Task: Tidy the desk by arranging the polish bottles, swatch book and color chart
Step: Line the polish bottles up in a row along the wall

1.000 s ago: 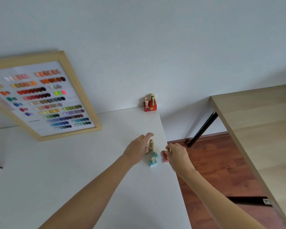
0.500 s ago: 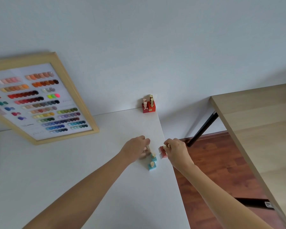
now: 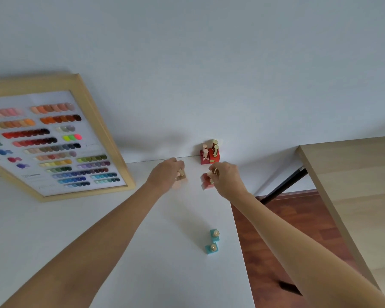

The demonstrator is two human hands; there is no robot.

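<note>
- The left hand [image 3: 167, 174], just left of the frame's centre, is curled around pale pink polish bottles [image 3: 180, 180] with gold caps; they are blurred, and how many it holds cannot be told.
- The right hand [image 3: 226, 177], just right of centre, pinches the gold caps of red polish bottles [image 3: 207, 183], whose red bodies hang below its fingers over the white desk [image 3: 142, 252].
- Both forearms stretch up from the bottom edge of the frame towards the far end of the desk.
- A cluster of red bottles [image 3: 210, 155] with gold and pink caps stands at the desk's far edge against the wall, just above the right hand in the frame and apart from it.
- Two teal bottles [image 3: 212, 242] with gold caps stand side by side in the lower centre, near the desk's right edge, well apart from both hands.
- The color chart [image 3: 51, 141], in a light wooden frame, leans against the wall at the left of the frame, its lower edge on the desk.
- A wooden table [image 3: 353, 185] fills the right side, with brown floor [image 3: 287, 230] between it and the desk.
</note>
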